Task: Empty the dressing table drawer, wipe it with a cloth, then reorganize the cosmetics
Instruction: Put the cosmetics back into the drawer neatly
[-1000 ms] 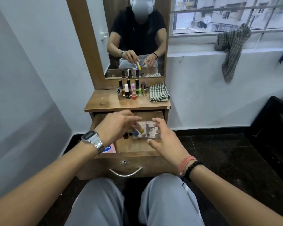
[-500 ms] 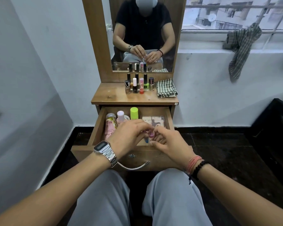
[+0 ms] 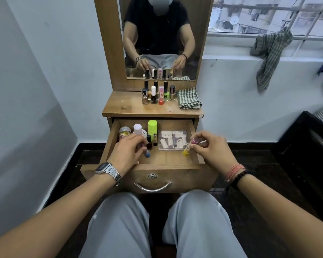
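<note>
Head view: hands, together a moment ago, have parted over the open drawer (image 3: 192, 130) — left hand (image 3: 128, 152) grips a blue-tipped tube (image 3: 147, 154), right hand (image 3: 210, 148) pinches a yellow tube (image 3: 186, 150) — reorganizing looks underway.

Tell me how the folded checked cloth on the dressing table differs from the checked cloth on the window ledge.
The cloth on the dressing table is folded into a neat block; the cloth on the window ledge is unfolded and crumpled. The table cloth lies flat beside the nail polish bottles; the ledge cloth drapes over the edge and hangs down the wall. Both show a dark and light checked pattern.
</note>
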